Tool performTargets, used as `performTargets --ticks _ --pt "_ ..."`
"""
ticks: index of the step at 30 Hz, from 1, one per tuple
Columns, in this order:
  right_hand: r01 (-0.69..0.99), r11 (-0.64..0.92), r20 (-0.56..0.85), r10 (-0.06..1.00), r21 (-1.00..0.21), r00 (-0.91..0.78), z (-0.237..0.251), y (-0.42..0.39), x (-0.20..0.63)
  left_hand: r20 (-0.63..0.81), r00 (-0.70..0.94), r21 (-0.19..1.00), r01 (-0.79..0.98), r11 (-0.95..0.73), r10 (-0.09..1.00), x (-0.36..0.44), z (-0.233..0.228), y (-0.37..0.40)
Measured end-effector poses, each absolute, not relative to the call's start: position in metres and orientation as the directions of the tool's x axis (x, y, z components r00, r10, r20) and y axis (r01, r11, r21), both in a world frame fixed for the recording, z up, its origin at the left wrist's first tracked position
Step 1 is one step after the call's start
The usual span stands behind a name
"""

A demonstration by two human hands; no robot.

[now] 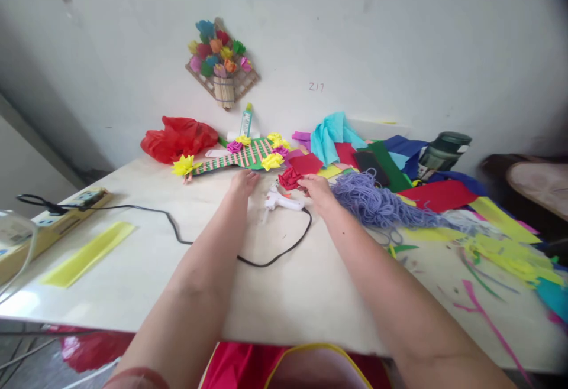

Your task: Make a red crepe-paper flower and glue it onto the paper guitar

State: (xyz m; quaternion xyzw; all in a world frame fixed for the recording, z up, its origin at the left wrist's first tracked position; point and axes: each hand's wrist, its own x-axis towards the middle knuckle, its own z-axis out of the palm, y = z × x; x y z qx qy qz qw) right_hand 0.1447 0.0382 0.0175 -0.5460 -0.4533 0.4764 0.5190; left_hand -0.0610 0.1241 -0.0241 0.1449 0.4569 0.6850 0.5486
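Note:
A red paper flower (290, 178) is pinched between the fingertips of my right hand (316, 189), just above the table. Beneath it lies a white glue gun (281, 201) with a black cord. My left hand (245, 182) rests low over the table at the near edge of a green guitar-shaped craft (248, 155), its fingers loosely extended; whether they touch the craft I cannot tell. Pink strips cross the craft's green surface, and yellow flowers (272, 161) and magenta flowers (235, 146) are set around it.
Purple yarn (377, 200), a dark phone (371, 167) and coloured sheets (437, 195) crowd the right side. A red plastic bag (180, 139) and a bottle (246, 120) stand behind. At left are a power strip (95, 200) and a yellow strip (91, 253). The cord (171, 220) crosses the table (306, 294).

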Motion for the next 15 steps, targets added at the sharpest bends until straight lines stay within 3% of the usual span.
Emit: performTargets --ticks 3,8,15 --pt "0.016 -0.047 -0.045 0.990 -0.999 0.131 0.013 0.046 0.150 -0.257 -0.328 0.790 -0.613 0.002 0.909 -0.060 -0.025 0.133" --pt "0.005 -0.049 -0.048 0.986 -0.999 0.157 0.005 0.053 0.160 -0.361 -0.302 0.771 -0.629 0.100 0.882 -0.057 -0.016 0.138" --pt "-0.044 -0.070 -0.075 0.989 -0.997 0.126 -0.003 0.051 0.163 -0.376 -0.338 0.779 -0.620 0.097 0.863 -0.051 -0.011 0.149"
